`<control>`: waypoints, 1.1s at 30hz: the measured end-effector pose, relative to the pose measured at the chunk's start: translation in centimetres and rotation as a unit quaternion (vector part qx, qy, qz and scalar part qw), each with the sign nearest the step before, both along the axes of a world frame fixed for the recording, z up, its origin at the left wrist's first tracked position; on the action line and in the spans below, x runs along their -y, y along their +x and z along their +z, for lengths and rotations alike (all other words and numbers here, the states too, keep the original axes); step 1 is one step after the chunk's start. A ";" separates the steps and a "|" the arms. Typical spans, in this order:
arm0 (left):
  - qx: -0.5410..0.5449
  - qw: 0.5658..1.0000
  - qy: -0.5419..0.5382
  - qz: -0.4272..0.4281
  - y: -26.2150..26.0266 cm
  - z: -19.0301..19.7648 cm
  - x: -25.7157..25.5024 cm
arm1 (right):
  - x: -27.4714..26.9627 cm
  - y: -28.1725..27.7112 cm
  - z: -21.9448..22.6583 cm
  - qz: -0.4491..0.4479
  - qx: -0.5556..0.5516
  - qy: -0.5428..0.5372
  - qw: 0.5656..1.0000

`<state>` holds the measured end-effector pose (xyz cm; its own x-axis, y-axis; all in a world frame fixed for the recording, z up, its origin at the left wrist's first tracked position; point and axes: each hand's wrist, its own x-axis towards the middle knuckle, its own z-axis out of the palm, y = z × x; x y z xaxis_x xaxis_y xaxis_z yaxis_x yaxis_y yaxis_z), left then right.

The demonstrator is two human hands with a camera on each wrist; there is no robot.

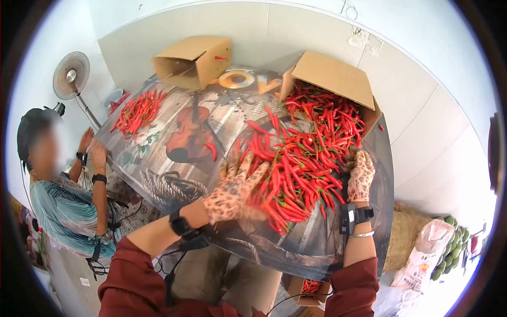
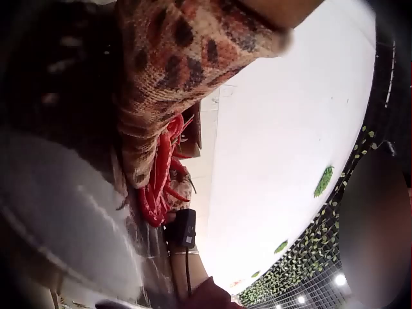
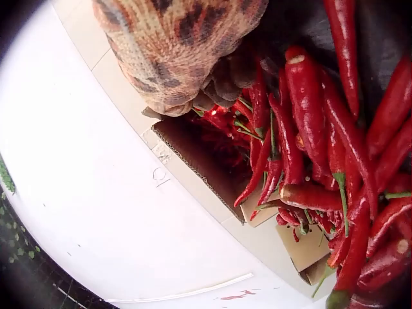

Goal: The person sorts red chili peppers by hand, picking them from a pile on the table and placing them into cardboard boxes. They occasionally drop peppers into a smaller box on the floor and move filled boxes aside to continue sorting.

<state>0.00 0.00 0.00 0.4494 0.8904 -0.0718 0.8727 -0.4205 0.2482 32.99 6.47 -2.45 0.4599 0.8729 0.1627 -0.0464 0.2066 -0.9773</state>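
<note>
Head camera is looking steeply down over the chilli pile (image 1: 296, 169) from above, while both wrist cameras are viewing the pile from close alongside, sharing it.

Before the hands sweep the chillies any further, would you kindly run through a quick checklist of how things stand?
1. Left hand gloved, fingers spread flat against the chilli pile: ok.
2. Right hand gloved, at the pile's far side: ok; its grip, cannot tell.
3. Tipped box open towards the pile, chillies spilling out: ok.
4. Pile clear of the table edge: not ok, chillies lie close to the near edge.
5. Second box apart from the pile: ok.
6. Other person's hands away from the pile: ok.
</note>
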 end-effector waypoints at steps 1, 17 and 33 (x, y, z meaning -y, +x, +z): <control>0.000 1.000 0.024 -0.009 0.6 0.0 -0.7 | -0.1 0.2 -0.1 0.001 0.003 0.007 1.000; 0.138 0.989 0.003 -0.053 -4.4 2.4 -1.9 | -0.1 -0.2 -0.4 -0.041 0.054 0.021 0.998; 0.320 0.947 -0.021 -0.027 -0.6 0.0 -6.5 | 0.4 -0.7 0.3 -0.013 0.014 0.009 1.000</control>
